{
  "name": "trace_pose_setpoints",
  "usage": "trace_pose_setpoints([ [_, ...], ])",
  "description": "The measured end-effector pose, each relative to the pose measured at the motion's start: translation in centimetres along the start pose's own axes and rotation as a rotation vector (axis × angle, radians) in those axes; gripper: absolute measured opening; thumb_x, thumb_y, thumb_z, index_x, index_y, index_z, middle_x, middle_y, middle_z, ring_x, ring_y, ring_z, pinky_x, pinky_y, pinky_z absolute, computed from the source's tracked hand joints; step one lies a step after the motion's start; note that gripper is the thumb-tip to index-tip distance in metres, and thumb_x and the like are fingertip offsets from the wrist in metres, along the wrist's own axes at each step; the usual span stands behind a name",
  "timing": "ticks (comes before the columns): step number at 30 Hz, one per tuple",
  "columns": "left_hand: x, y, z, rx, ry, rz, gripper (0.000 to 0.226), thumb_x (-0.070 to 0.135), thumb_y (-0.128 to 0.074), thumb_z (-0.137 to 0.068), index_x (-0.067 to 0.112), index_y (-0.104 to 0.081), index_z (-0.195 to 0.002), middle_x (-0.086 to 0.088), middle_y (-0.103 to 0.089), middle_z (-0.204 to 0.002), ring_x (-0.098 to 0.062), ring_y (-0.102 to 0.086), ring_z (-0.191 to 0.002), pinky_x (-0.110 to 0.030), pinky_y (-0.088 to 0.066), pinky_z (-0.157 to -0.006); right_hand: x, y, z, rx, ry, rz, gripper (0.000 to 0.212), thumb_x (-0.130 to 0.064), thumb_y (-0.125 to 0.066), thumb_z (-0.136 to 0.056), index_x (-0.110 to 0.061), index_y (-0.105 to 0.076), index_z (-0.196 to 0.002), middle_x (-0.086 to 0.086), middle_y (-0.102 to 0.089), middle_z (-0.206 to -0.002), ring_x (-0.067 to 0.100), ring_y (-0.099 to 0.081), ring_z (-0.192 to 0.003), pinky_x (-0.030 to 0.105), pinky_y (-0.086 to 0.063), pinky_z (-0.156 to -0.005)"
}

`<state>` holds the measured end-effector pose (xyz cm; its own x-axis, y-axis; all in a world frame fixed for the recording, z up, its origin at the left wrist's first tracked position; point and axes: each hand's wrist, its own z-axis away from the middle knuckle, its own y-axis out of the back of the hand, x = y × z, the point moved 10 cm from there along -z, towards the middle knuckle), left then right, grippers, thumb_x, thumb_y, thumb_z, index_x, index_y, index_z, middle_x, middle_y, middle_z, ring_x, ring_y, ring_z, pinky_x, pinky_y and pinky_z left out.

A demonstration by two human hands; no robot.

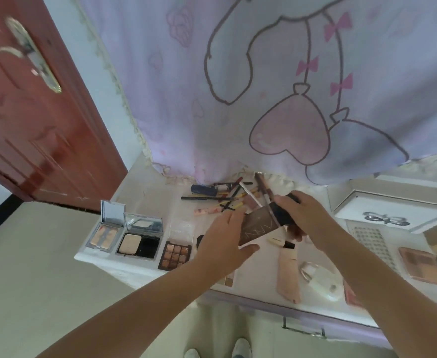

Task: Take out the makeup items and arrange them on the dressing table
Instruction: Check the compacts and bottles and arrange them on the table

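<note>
Crowding the dressing table, pencils, open compacts, eyeshadow palette

Brown palette tilted above table

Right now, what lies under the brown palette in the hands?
Under the brown palette: white table and a cream tube with black cap. Anything more is covered by the hands.

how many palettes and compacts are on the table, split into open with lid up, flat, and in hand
Open, lid up: 2
Flat on the table: 2
In the hands: 1
Total: 5
</note>
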<state>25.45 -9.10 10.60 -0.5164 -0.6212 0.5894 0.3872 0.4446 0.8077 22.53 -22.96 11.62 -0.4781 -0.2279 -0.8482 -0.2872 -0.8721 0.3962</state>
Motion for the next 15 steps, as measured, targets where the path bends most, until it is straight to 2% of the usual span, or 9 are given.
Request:
trace_pose_setpoints([
  [3,2.3,2.4,-0.4,0.140,-0.082,-0.111,0.053,0.019,-0.057,-0.084,0.017,-0.035,-0.132,-0.002,-0.047,-0.126,-0.016,-0.048,-0.104,-0.018,-0.033,-0.077,-2.4,0.7,0.6,0.097,0.064,0.002,0.028,-0.033,-0.045,-0.090,-0.017,-0.045,-0.067,0.001,-0.044,-0.060,0.007,-0.039,-0.044,0.015,-0.030,-0.038],
  [5,3.1,3.3,-0.5,0.157,-0.120,-0.138,0.049,0.016,-0.055,-0.082,0.016,-0.039,-0.128,-0.002,-0.051,-0.121,-0.015,-0.050,-0.099,-0.017,-0.033,-0.072,-3.8,1.3,1.0,0.159,0.150,0.037,0.029,-0.031,-0.042,-0.090,-0.019,-0.046,-0.064,-0.001,-0.044,-0.061,0.007,-0.041,-0.053,0.016,-0.031,-0.047],
  [8,4.0,3.9,-1.1,0.015,-0.195,-0.138,0.044,0.018,-0.054,-0.083,0.018,-0.038,-0.123,0.000,-0.052,-0.118,-0.010,-0.047,-0.088,-0.016,-0.034,-0.071,-4.7,1.9,1.7,0.203,0.231,0.038,0.032,-0.026,-0.043,-0.089,-0.019,-0.046,-0.058,-0.002,-0.046,-0.060,0.008,-0.043,-0.057,0.016,-0.035,-0.051],
  [10,4.4,4.2,-1.3,-0.093,-0.244,-0.162,0.041,0.019,-0.055,-0.083,0.018,-0.037,-0.120,0.000,-0.051,-0.113,-0.007,-0.042,-0.082,-0.017,-0.034,-0.068,-4.5,2.2,2.0,0.238,0.252,-0.040,0.035,-0.023,-0.045,-0.088,-0.019,-0.046,-0.054,-0.004,-0.045,-0.054,0.007,-0.047,-0.051,0.010,-0.038,-0.043],
  [15,5.1,4.9,-1.4,-0.237,-0.267,-0.171,0.034,0.016,-0.057,-0.080,0.020,-0.039,-0.108,0.010,-0.043,-0.086,0.000,-0.040,-0.065,-0.012,-0.027,-0.054,-4.4,2.6,2.1,0.302,0.292,-0.127,0.038,-0.015,-0.045,-0.088,-0.017,-0.044,-0.050,-0.005,-0.043,-0.047,-0.009,-0.048,-0.040,0.002,-0.033,-0.037],
])
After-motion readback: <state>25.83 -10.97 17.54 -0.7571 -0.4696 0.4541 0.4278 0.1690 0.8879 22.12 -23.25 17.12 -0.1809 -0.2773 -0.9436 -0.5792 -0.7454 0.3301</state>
